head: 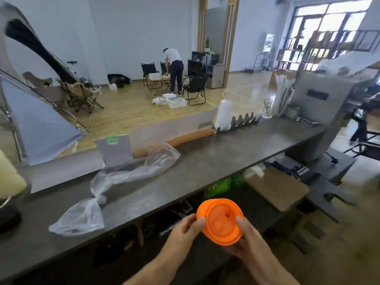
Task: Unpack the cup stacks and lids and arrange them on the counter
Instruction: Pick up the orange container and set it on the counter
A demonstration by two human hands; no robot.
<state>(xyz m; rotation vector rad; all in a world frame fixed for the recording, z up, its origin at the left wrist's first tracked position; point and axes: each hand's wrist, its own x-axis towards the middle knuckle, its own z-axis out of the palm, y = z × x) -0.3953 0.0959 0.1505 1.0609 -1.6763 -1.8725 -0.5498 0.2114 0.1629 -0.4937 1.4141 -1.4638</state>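
A stack of orange lids (220,222) hangs in front of the counter's near edge, held between both hands. My left hand (185,229) grips its left rim with curled fingers. My right hand (245,237) cups it from the right and below, thumb on the rim. An empty clear plastic bag (115,182) lies crumpled across the dark counter (205,161). A white cup stack (224,115) stands upright in a grey slotted holder (244,120) at the counter's far side.
A grey machine (320,112) stands at the counter's right end, with a glass (268,108) and straws (284,95) beside it. Cardboard and green packs (219,187) lie under the counter. A cream object (9,177) sits far left. A person bends over a table in the room beyond.
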